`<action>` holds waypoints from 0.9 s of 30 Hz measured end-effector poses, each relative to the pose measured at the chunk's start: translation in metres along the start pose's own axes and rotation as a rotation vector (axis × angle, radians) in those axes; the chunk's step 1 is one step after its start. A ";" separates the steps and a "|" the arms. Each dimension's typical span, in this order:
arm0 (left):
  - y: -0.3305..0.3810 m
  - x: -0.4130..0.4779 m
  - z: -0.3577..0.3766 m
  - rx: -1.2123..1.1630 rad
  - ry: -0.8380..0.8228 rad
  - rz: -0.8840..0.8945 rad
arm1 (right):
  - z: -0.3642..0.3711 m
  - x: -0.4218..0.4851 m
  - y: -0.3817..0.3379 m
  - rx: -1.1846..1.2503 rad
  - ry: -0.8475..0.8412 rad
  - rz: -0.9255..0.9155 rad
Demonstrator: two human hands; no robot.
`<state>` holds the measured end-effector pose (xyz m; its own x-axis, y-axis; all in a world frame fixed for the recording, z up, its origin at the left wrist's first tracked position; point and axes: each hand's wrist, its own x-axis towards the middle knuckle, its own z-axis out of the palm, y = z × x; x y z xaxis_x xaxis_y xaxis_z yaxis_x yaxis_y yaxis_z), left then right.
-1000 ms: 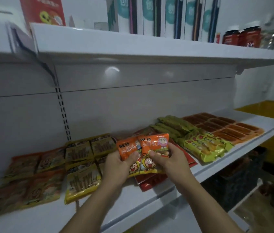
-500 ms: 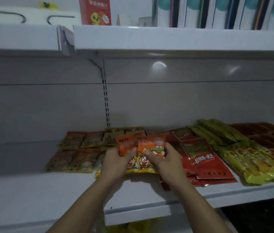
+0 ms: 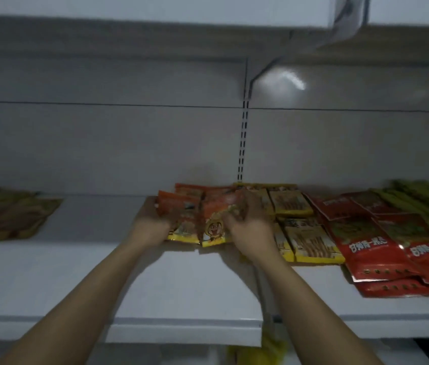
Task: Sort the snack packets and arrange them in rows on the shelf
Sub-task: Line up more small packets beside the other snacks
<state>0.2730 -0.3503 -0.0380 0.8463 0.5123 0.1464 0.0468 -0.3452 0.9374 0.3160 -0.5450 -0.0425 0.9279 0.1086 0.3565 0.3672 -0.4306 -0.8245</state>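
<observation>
Two arms stretched fwd: left hand grips left orange packet, right hand grips right orange packet — fingers curled, side by side at white shelf.

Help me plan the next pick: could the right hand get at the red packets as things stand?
Probably yes. The red packets lie flat on the open shelf right of the right hand, with only flat yellow packets between. But that hand grips an orange packet, so it must first let go.
</observation>
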 end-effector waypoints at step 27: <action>-0.064 0.059 -0.035 0.793 -0.483 0.869 | 0.069 -0.018 -0.013 -0.731 0.158 -0.347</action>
<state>0.3020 -0.2705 -0.0780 0.8564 -0.3977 0.3293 -0.4560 -0.8817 0.1211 0.2992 -0.4792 -0.0681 0.7295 0.2391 0.6409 0.4464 -0.8763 -0.1811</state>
